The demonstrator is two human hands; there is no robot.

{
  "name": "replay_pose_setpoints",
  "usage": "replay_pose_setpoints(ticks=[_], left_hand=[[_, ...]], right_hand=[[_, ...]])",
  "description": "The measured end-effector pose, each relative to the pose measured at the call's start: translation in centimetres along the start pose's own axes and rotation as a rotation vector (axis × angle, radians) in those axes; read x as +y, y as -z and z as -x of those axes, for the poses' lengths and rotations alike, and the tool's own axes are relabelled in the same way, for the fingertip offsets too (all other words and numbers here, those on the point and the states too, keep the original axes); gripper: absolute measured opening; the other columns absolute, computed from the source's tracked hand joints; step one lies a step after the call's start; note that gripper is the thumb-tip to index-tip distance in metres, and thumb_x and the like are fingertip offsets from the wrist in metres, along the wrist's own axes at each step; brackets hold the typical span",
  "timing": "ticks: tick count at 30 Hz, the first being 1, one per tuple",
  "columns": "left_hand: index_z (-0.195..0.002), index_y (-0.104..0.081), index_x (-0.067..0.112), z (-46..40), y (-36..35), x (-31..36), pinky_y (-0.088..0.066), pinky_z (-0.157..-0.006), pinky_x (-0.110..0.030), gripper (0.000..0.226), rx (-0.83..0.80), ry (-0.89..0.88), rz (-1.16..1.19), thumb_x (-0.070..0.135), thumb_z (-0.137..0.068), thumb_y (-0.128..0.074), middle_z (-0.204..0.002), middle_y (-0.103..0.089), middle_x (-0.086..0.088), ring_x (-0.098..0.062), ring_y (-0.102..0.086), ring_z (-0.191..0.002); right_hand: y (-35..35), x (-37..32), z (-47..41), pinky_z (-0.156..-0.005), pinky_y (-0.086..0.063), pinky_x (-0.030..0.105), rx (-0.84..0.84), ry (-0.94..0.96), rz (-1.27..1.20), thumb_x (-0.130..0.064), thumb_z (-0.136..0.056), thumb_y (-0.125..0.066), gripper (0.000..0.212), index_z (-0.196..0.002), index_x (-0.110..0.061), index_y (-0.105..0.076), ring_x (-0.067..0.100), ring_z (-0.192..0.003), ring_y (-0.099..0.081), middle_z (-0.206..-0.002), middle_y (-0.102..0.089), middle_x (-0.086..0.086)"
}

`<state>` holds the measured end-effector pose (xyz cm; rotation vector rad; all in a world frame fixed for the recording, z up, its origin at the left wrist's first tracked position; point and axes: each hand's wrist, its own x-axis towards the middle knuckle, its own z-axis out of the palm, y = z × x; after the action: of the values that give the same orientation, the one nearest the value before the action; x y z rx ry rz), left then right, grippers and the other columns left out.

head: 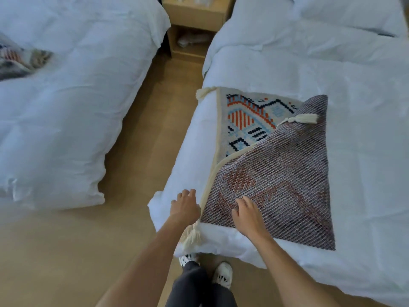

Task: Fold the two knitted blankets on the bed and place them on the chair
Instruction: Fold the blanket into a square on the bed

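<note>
While 1 blanket [272, 173] lies half folded on the right bed [354, 74], both hands work on it.
Right hand [247, 214] presses flat with loose fingers to smooth it; left hand [186, 206] hovers loose at the edge, holding nothing. Blanket 2 [15, 60] waits on the left bed [77, 96].

Two beds side by side, both under rumpled white duvets, with a strip of tan floor [155, 120] between. On the right bed [365, 151], near its foot corner: a knitted blanket [276, 173], folded over so the greyish-purple reverse covers most of it and a triangle of the orange, blue and black pattern shows at the far left; cream tassels at the corners, one hanging over the bed edge. On the left bed [77, 96], at the far left edge: a second patterned blanket [15, 60], bunched, too blurred to read well. Between the bedheads, on the floor: a wooden nightstand [194, 25].
</note>
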<state>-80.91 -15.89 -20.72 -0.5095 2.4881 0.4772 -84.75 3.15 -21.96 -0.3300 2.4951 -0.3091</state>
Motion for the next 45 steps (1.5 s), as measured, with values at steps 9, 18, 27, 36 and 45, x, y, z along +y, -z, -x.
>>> replay_pose_setpoints(ticks=[9,18,27,36,45], left_hand=[[-0.139,-0.034,0.017,2.9,9.2,-6.8,-0.024,-0.109,-0.046,0.048,0.180,-0.053,-0.063,0.037,-0.096,-0.033,-0.149,-0.027,-0.004,-0.024,-0.021,-0.138],[-0.147,-0.020,0.016,1.4,19.0,-22.7,-0.009,-0.115,-0.053,0.057,0.186,-0.012,-0.012,0.040,-0.097,-0.035,-0.154,-0.016,-0.005,-0.027,-0.007,-0.144],[-0.152,-0.004,0.019,-2.7,25.2,-28.8,-0.002,-0.117,-0.054,0.066,0.175,-0.098,-0.054,0.043,-0.096,-0.031,-0.159,0.004,-0.005,-0.028,0.008,-0.146],[-0.151,0.000,0.023,-10.2,27.3,-25.6,-0.001,-0.117,-0.055,0.071,0.133,-0.252,-0.202,0.051,-0.094,-0.031,-0.159,0.006,-0.004,-0.027,0.010,-0.146],[-0.152,0.002,0.020,-19.6,30.6,-15.2,0.001,-0.117,-0.053,0.074,0.044,-0.448,-0.398,0.052,-0.094,-0.031,-0.159,0.008,-0.005,-0.026,0.012,-0.146]], right_hand=[[4.0,-9.4,-0.4,-0.114,-0.020,0.046,0.070,0.091,0.244,-0.044,-0.099,-0.027,0.055,-0.145,-0.014,-0.026,0.029,-0.143,-0.015,-0.155,-0.019,0.012],[3.5,-28.3,-4.8,-0.114,-0.015,0.047,0.135,0.084,0.138,-0.044,-0.099,-0.029,0.055,-0.146,-0.016,-0.026,0.029,-0.143,-0.010,-0.156,-0.015,0.011],[4.8,-39.4,-7.0,-0.116,-0.012,0.046,0.260,0.039,0.109,-0.047,-0.098,-0.026,0.054,-0.146,-0.021,-0.024,0.027,-0.144,-0.008,-0.158,-0.012,0.008],[5.3,-37.9,-12.2,-0.115,-0.008,0.050,0.300,-0.060,0.128,-0.057,-0.083,0.009,0.080,-0.150,-0.020,-0.018,0.029,-0.145,-0.005,-0.159,-0.006,0.009],[9.0,-33.2,-19.2,-0.112,-0.016,0.054,0.382,-0.336,-0.141,-0.053,-0.085,-0.004,0.076,-0.146,-0.018,-0.032,0.034,-0.142,-0.019,-0.156,-0.018,0.013]])
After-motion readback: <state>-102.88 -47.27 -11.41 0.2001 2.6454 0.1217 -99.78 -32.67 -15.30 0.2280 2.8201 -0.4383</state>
